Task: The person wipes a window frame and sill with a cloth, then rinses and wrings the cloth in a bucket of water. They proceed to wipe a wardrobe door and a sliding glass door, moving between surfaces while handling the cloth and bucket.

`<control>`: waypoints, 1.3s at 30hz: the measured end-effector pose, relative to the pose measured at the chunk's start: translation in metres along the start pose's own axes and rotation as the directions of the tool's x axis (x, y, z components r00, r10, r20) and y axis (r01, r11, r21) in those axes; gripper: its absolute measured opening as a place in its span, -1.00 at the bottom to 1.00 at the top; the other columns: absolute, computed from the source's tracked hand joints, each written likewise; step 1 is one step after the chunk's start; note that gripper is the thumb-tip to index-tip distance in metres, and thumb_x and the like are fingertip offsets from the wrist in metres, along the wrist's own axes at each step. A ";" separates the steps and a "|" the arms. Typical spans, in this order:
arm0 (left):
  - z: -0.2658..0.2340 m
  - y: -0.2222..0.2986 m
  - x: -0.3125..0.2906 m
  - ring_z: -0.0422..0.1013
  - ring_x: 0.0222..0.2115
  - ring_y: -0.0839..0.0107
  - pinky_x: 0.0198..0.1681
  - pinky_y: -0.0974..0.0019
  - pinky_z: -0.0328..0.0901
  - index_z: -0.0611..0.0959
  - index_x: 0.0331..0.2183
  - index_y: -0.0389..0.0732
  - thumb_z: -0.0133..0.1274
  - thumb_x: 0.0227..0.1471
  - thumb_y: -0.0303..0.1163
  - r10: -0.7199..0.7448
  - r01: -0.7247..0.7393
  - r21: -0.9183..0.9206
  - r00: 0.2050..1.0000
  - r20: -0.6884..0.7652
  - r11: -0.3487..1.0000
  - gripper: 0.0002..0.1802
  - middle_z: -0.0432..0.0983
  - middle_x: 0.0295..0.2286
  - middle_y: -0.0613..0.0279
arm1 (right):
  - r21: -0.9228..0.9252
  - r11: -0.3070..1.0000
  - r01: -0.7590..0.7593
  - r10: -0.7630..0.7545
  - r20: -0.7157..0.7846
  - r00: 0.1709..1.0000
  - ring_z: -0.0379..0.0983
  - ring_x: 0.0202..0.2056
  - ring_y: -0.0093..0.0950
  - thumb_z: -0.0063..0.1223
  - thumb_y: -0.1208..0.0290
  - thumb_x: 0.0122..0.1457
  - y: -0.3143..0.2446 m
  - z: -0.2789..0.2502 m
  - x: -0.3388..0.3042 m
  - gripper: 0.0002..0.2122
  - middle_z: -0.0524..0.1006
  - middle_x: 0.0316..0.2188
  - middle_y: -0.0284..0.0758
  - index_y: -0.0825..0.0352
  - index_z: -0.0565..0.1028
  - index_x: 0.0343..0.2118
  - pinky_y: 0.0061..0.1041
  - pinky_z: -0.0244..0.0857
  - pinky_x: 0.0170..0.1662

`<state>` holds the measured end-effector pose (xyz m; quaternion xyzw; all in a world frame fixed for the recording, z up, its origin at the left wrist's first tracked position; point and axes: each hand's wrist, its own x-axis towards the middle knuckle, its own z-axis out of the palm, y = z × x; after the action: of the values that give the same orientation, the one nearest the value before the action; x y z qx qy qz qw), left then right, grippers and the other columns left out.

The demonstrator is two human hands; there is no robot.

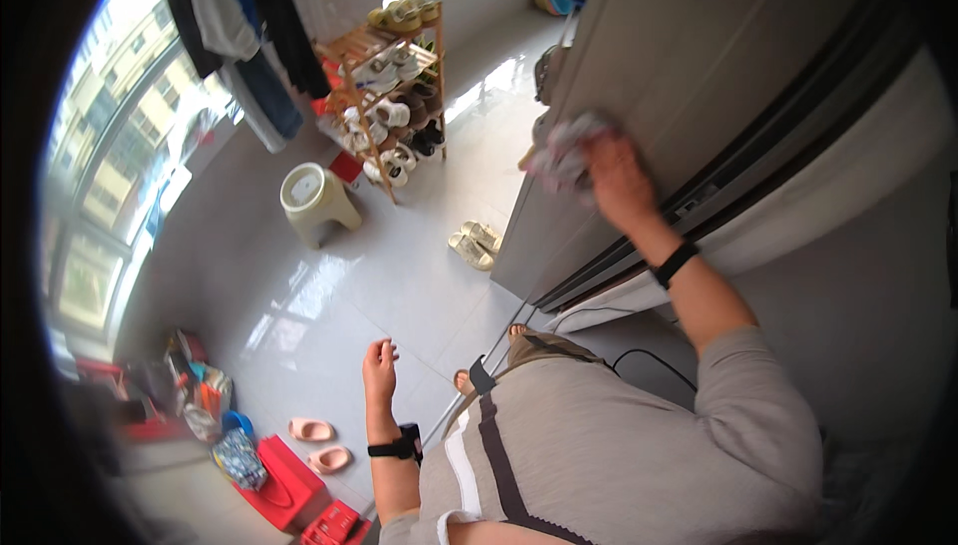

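Note:
My right hand is raised against a grey-brown door panel. Its fingers press a crumpled grey and pink cloth to the surface, blurred by motion. Below on the left, my left hand hangs over the tiled floor, touching nothing. Its fingers are loosely bent, and nothing shows in them. A dark metal handle or lock fitting sits on the door edge beside my right wrist.
A wooden rack of shoes stands ahead, with a cream stool beside it. Pale shoes lie by the door's foot, pink slippers near a red bag. Clothes hang by the windows. A black cable curves behind the door.

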<state>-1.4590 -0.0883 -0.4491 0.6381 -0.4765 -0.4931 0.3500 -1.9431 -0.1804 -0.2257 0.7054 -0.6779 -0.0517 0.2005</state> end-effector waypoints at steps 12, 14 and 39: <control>-0.019 0.043 0.022 0.51 -0.37 0.45 -0.36 0.42 0.32 0.55 -0.13 -0.24 -0.09 0.21 -0.22 -0.038 0.030 0.095 0.995 0.088 0.995 -0.67 0.57 -0.32 0.18 | 0.032 0.935 -0.353 0.308 -0.568 0.763 0.05 0.20 0.05 0.13 0.32 0.00 0.072 -0.102 -0.027 -0.37 0.18 0.20 -0.08 0.40 0.24 0.16 -0.01 -0.11 0.28; -0.007 0.052 0.034 0.51 -0.36 0.44 -0.37 0.42 0.32 0.55 -0.11 -0.24 -0.08 0.22 -0.22 0.000 -0.015 0.109 0.990 0.138 0.994 -0.67 0.57 -0.31 0.17 | 0.046 0.923 -0.382 0.306 -0.692 0.654 0.06 0.18 0.11 0.13 0.30 0.00 0.079 -0.122 -0.022 -0.37 0.18 0.18 -0.02 0.41 0.24 0.15 0.01 -0.09 0.27; 0.067 0.087 0.069 0.57 -0.36 0.31 -0.26 0.33 0.41 0.58 -0.14 -0.30 -0.02 0.17 -0.26 0.128 -0.297 0.285 0.862 0.490 0.911 -0.67 0.61 -0.34 0.04 | 0.501 0.836 -0.225 0.524 -0.850 0.051 0.24 0.09 -0.02 0.32 0.43 -0.19 0.129 -0.178 -0.021 -0.15 0.32 0.07 0.00 0.39 0.11 0.23 -0.23 0.15 0.15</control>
<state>-1.5420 -0.1786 -0.4072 0.4972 -0.6944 -0.4948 0.1606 -2.0040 -0.1224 -0.0218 0.3837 -0.5477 0.5446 0.5063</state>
